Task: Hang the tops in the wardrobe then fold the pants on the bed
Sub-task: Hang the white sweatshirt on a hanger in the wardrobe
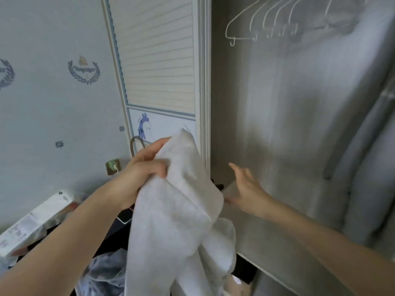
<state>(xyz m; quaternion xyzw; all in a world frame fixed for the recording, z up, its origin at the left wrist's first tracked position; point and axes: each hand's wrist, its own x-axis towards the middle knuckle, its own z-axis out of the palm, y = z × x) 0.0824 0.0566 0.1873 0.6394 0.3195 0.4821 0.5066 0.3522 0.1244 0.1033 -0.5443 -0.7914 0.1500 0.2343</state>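
Clearly the hanging stage is still under way. The left hand (143, 167) holds a white top (181, 210) bunched up in front of the open wardrobe (299, 124), fingers (158, 167) curled tight round the cloth, which droops down below the hand. The right hand (245, 186) reaches into the wardrobe with fingers spread, holding nothing. White hangers (267, 24) hang bare on the rail above, with a grey garment (333, 24) beside them. No pants or bed show, so folding seemingly remains undone.
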